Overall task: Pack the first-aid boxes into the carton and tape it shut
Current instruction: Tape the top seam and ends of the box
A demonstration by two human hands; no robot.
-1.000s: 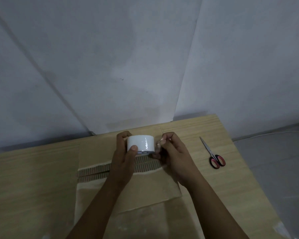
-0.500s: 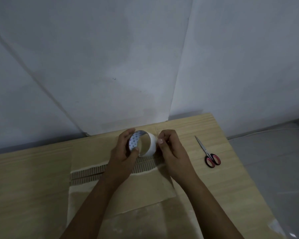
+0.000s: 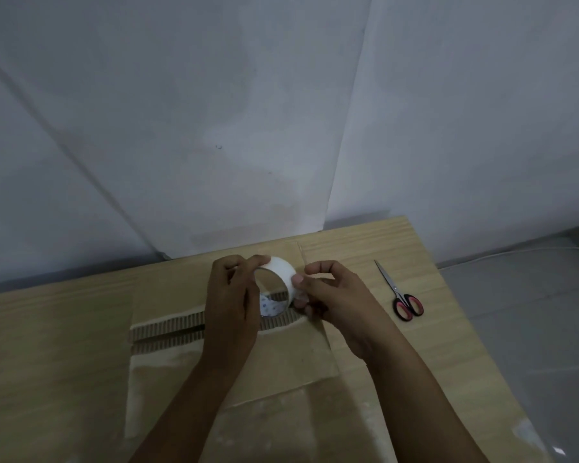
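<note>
A brown cardboard carton (image 3: 291, 359) stands in front of me with its top flaps folded down and a corrugated seam running across. Above that seam I hold a white tape roll (image 3: 281, 274) with both hands. My left hand (image 3: 231, 302) grips the roll's left side, with fingers over its top rim. My right hand (image 3: 331, 295) pinches the roll's right edge with thumb and fingertips. The roll's open core faces me, and a printed inner liner shows at its bottom. No first-aid boxes are in view.
Red-handled scissors (image 3: 400, 294) lie shut on the wooden table (image 3: 47, 345) to the right of the carton. A grey wall rises just behind the table. The table's right edge drops to a grey floor (image 3: 532, 329).
The tape roll has been turned in my hands from side-on to core facing me, and my right fingers shifted along its edge.
</note>
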